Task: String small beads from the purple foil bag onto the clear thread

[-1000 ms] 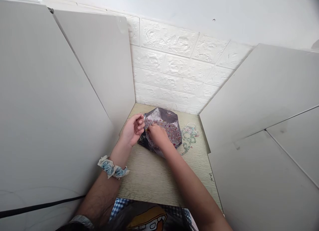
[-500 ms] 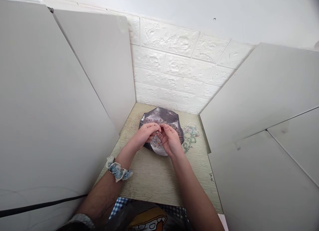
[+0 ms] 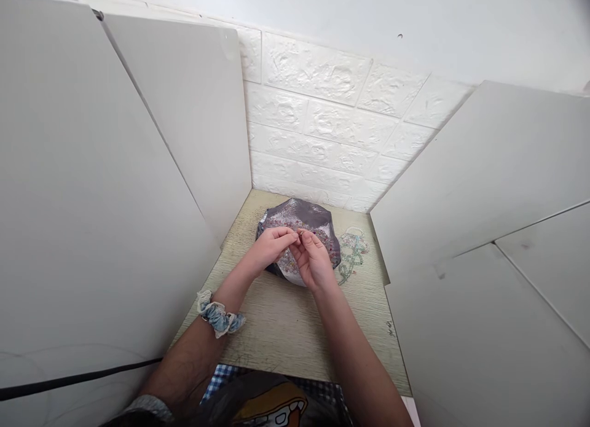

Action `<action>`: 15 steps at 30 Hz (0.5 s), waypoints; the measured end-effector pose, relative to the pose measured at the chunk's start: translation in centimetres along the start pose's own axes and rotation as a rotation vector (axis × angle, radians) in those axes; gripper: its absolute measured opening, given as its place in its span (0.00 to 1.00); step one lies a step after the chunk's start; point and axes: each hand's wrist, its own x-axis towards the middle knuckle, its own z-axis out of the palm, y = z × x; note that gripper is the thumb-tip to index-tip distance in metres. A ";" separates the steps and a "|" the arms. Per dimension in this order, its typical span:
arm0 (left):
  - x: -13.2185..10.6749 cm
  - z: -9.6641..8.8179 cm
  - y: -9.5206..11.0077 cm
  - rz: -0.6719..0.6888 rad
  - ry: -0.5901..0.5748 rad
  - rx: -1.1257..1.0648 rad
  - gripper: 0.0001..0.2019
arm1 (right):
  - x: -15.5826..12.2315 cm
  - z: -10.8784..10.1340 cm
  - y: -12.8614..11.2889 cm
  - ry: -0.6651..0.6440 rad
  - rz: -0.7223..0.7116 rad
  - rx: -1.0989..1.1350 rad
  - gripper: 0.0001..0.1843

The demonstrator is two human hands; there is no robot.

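My left hand (image 3: 271, 247) and my right hand (image 3: 314, 259) meet fingertip to fingertip above a dark, silver-lined bag (image 3: 318, 213) that lies opened out on the table. Both hands are closed in a pinch, and what sits between the fingertips is too small to make out. Many small coloured beads (image 3: 290, 264) are spread over the bag's shiny lining, partly hidden by my hands. Right of the bag lie strings of green, clear and pinkish beads (image 3: 353, 252).
The light wooden table (image 3: 281, 329) is boxed in by pale panels on the left (image 3: 184, 107) and right (image 3: 483, 187). Behind it rises a white brick-patterned wall (image 3: 318, 70). Small shiny bits (image 3: 389, 327) lie by the right edge. A blue scrunchie (image 3: 220, 316) circles my left wrist.
My fingertips have drawn slightly closer together, and the right hand has turned a little. The bag and bead strings have stayed in place.
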 end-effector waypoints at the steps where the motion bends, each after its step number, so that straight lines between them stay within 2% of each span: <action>1: 0.0 0.0 0.0 0.003 0.004 0.011 0.08 | 0.0 0.0 0.0 -0.001 -0.002 0.002 0.06; 15: 0.0 0.0 0.0 -0.001 0.012 0.018 0.08 | -0.1 0.1 0.1 -0.016 -0.016 0.078 0.06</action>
